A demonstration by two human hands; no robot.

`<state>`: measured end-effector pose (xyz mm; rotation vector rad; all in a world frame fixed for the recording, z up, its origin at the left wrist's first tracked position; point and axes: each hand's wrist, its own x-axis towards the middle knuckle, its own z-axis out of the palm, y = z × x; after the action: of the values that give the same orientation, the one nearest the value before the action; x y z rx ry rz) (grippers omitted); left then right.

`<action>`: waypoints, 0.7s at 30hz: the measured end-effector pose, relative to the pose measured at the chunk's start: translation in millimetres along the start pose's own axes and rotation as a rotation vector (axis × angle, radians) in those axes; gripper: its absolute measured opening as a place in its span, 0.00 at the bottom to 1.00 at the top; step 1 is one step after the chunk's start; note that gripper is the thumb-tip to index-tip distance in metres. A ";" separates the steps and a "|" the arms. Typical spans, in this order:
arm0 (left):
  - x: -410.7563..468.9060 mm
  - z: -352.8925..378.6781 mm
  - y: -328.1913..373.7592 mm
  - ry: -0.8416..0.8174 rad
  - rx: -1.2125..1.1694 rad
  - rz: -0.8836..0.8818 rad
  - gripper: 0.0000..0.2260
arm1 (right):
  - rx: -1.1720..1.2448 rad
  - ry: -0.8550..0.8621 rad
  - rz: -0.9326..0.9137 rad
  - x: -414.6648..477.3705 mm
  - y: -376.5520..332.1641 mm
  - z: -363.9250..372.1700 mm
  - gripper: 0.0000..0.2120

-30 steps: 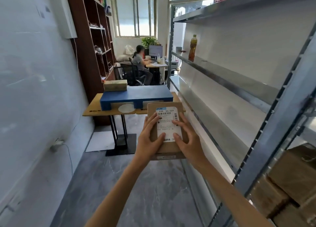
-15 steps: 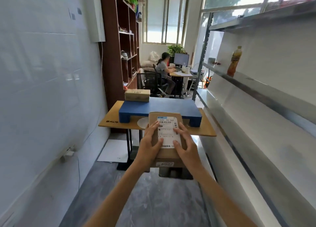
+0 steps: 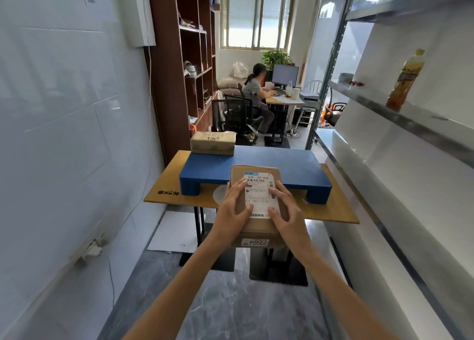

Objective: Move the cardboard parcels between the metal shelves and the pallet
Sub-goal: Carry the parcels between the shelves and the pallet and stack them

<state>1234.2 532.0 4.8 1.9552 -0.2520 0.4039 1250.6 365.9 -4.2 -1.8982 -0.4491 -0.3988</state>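
I carry a brown cardboard parcel [image 3: 256,175] with a white shipping label in front of me. My left hand [image 3: 234,207] grips its left side and my right hand [image 3: 287,210] grips its right side, fingers spread over the label. Its far end reaches over the near edge of the blue pallet [image 3: 287,168], which sits on a wooden table [image 3: 169,186]. A second cardboard parcel [image 3: 213,142] lies on the pallet's far left corner. The metal shelves [image 3: 400,114] run along my right.
An orange drink bottle [image 3: 405,80] stands on an upper shelf at the right. A white wall is close on my left, with a brown bookcase [image 3: 179,65] beyond. A person sits at a desk [image 3: 284,101] behind the pallet. Grey floor lies between me and the table.
I have walked closer to the table and pallet, so they look larger. The parcel stays gripped in both hands and now overlaps the pallet's near edge. The shelf parcels at lower right have left view.
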 end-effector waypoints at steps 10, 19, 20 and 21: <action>197.6 30.2 -77.3 -0.012 -0.004 -0.022 0.26 | 0.003 -0.018 0.007 192.1 114.8 19.8 0.20; 325.8 46.2 -152.3 -0.057 0.042 -0.040 0.23 | 0.015 -0.004 0.036 310.8 199.0 57.3 0.18; 338.7 48.2 -163.3 -0.062 0.052 -0.045 0.23 | 0.008 -0.005 0.046 321.4 209.5 63.0 0.19; 351.4 49.8 -173.8 -0.070 0.058 -0.053 0.22 | 0.005 -0.004 0.058 332.3 219.3 68.4 0.19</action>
<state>1627.5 559.6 -22.4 2.0311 -0.2355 0.3116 1651.1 395.9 -47.4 -1.9027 -0.3970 -0.3551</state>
